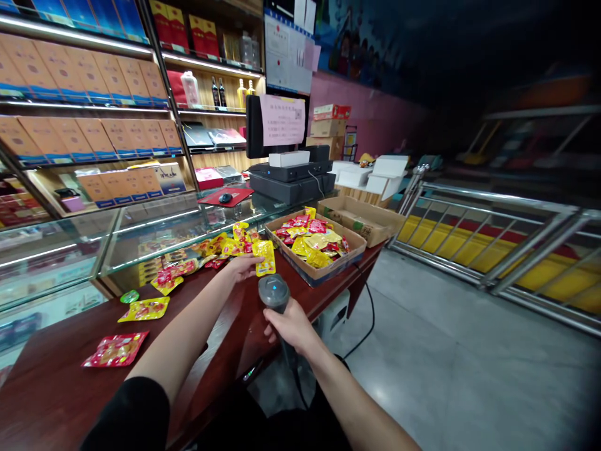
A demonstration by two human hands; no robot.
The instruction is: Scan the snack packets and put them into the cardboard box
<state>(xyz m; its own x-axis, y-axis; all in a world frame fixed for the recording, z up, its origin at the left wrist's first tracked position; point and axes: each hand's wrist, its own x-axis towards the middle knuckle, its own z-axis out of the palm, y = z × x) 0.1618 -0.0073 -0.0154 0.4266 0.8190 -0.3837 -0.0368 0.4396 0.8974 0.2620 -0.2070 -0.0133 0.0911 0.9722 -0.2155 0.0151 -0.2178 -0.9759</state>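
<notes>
So the left hand (pixel 243 268) has a yellow packet (pixel 265 258) pinched by its left edge, held up over the dark red desk (pixel 61 357). Right hand (pixel 293 324) is wrapped around the handle of a grey scanner (pixel 273 290), head up, just below the packet, with a cord trailing down from the handle. Right past the packet there's a cardboard tray (pixel 312 280) loaded with red and yellow packets (pixel 322 241), and a second carton (pixel 382 228) sits behind it. Over on the left, a messy line of loose packets (pixel 223 245) runs along the glass case (pixel 154 241), then nearer the person you've got another yellow one, a little green round thing (pixel 130 296) and a red packet (pixel 116 349) lying flat. Further back: mouse (pixel 226 198) on a red mat, a monitor (pixel 254 128) with a pink sheet on it, and shelves of boxes (pixel 101 141).
</notes>
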